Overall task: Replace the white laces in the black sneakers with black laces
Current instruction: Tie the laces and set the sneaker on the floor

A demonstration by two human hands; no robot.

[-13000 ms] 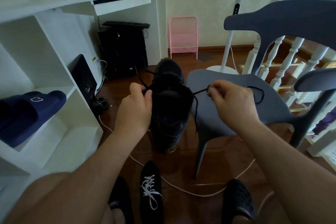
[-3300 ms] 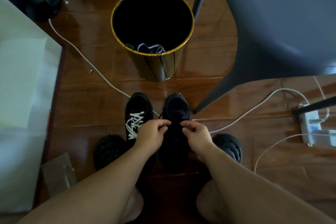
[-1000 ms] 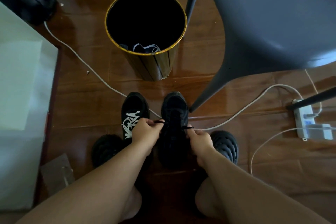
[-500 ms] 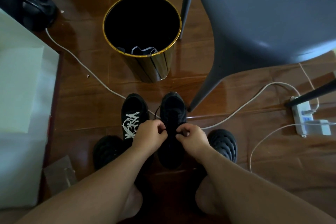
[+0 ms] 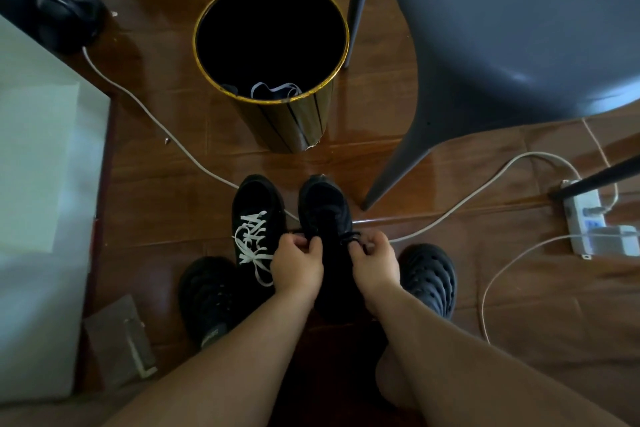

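— Fingers of my left hand (image 5: 297,265) and right hand (image 5: 375,262) are curled, each pinching part of the black lace (image 5: 350,238) over the right sneaker (image 5: 325,210).

— What differs from half a second ago?

— My hands were nearly touching over the tongue then; now they sit a little apart, with a small loop of lace showing by the right thumb.

— Where is the sneaker, and which way does it point?

— On the wooden floor (image 5: 166,156), just beside the left sneaker (image 5: 258,208), which keeps its white laces (image 5: 251,243). Its long axis runs away from me, toe toward the gold-rimmed bin (image 5: 277,128). A white lace (image 5: 275,90) lies inside that bin.
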